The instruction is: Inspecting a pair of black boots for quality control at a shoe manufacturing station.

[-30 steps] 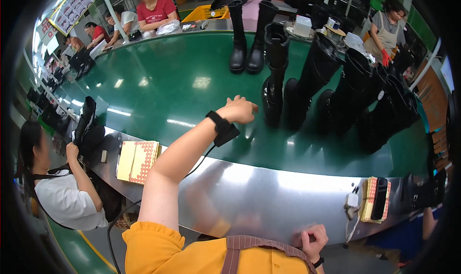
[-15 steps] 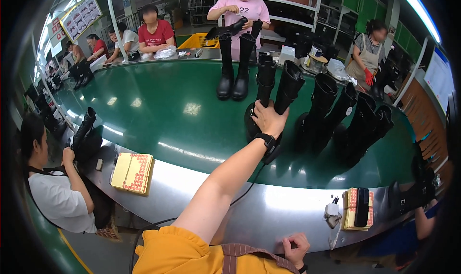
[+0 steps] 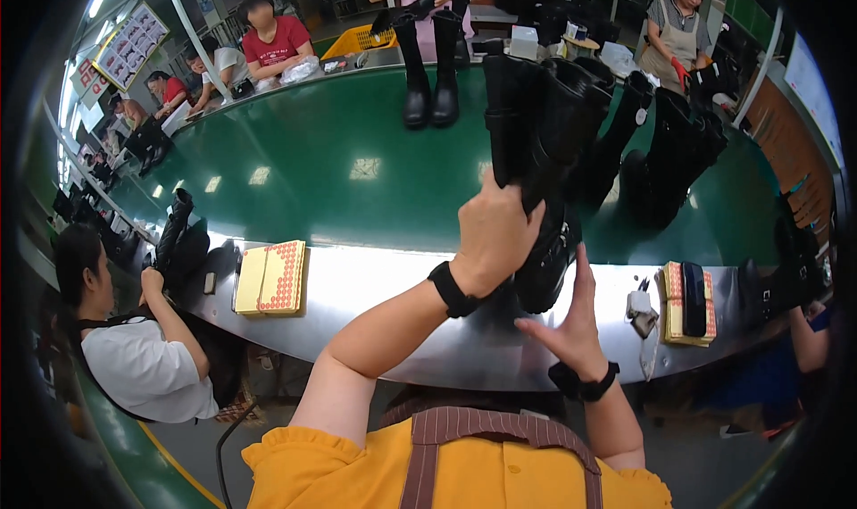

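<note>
My left hand is closed around the lower shafts of a pair of tall black boots. The boots are tilted above the near metal edge, tops pointing away and toes toward me, with small metal fittings on one foot. Just below the toes, my right hand is open, thumb and fingers spread, holding nothing. It is close to the boot; whether it touches I cannot tell. Part of the pair is hidden by my left hand and by the overlapping shafts.
More black boots stand on the green table to the right; another pair stands far off. Yellow sticker sheets lie at left, and a phone on another stack at right. A person handles a boot at left; others are working beyond.
My left hand has lifted the boots off the green table and brought them nearer to me. My right hand has risen from the near edge, its curled fingers now spread beside the boots.
</note>
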`<state>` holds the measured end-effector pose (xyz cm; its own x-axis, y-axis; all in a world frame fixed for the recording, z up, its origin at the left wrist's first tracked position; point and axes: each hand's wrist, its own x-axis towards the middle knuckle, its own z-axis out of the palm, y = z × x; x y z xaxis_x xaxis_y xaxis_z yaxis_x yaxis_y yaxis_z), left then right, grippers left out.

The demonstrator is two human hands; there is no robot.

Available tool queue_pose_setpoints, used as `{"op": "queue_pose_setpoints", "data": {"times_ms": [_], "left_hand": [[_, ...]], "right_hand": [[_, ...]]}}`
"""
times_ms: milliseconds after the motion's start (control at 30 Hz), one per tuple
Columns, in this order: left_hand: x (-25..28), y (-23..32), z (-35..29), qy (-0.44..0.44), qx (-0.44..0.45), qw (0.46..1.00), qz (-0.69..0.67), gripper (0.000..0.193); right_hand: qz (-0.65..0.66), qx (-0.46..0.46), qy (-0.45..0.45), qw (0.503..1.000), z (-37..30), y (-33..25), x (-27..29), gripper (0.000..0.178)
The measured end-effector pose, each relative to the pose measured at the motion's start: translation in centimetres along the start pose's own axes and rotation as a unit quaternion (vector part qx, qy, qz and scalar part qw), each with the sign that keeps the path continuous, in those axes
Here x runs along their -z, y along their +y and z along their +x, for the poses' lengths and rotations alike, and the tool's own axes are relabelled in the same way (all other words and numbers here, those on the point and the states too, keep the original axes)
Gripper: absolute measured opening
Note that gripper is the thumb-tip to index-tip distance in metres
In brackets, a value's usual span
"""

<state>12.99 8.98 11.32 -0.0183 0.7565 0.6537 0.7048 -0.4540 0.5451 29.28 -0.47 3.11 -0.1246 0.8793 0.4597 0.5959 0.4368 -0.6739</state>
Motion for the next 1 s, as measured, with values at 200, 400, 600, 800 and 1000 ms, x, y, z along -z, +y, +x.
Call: {"op": "queue_pose_setpoints", "data": {"times_ms": [200,400,600,800,1000], "left_hand": [[6.3,3.4,-8.1,-0.201,-0.064,0.975,-0.071,0.086],[5.4,-0.3,-10.7,-0.058,-0.195,0.979,-0.023,0.061],[4.2,-3.0,-12.7,-0.014,-0.141,0.990,-0.010,0.053],[3.5,-4.4,-13.5,0.128,-0.153,0.977,-0.073,0.051],[5.8,-4.8,-11.0,0.265,-0.261,0.926,-0.065,0.103]], "right_hand": [[0.149,-0.075,-0.039,0.985,-1.8,-1.7,-0.3,0.087],[0.090,-0.107,0.067,0.988,-4.9,-0.5,0.9,0.044],[0.096,-0.163,0.220,0.957,-4.1,0.1,2.6,0.019],[0.032,-0.113,0.184,0.976,-6.0,1.1,4.6,0.022],[-0.062,-0.089,0.204,0.973,-8.0,1.5,4.3,0.043]]}}
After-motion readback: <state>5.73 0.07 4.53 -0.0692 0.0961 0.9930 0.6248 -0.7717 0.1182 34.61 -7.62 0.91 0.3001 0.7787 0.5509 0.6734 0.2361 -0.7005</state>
